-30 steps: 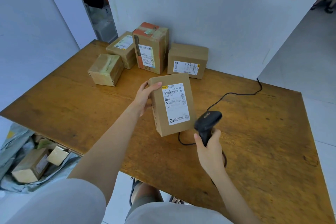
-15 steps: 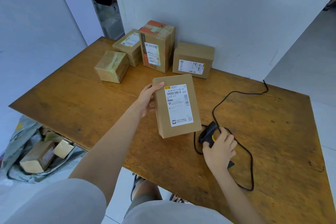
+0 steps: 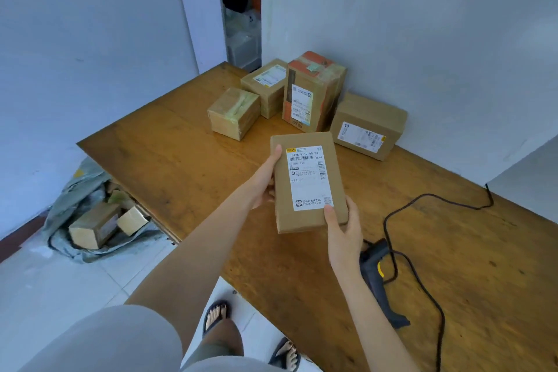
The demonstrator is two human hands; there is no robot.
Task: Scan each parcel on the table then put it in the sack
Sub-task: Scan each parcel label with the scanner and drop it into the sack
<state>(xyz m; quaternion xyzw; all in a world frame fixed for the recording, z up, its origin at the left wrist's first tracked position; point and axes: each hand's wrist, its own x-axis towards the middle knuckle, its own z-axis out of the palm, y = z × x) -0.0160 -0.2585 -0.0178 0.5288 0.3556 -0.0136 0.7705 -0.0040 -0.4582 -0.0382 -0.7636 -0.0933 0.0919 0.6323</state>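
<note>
Both hands hold a flat brown parcel (image 3: 305,181) with a white label above the wooden table (image 3: 169,160). My left hand (image 3: 265,181) grips its left edge, and my right hand (image 3: 342,229) grips its near right corner. The black barcode scanner (image 3: 377,278) lies on the table just right of my right forearm, its cable (image 3: 422,278) looping beside it. Several more brown parcels stand at the back by the wall: a taped cube (image 3: 234,113), a labelled box (image 3: 267,84), a tall one with orange tape (image 3: 312,90) and a wide one (image 3: 367,127). The grey sack (image 3: 81,187) lies open on the floor, left of the table, with boxes inside.
White walls close in behind and left of the table, with a dark doorway (image 3: 241,6) at the back. The floor is pale tile (image 3: 60,290). My sandalled feet (image 3: 216,315) stand at the table's near edge.
My right hand has let go of the scanner, which now lies on the table, and taken hold of the parcel's near corner. The view has swung left toward the sack.
</note>
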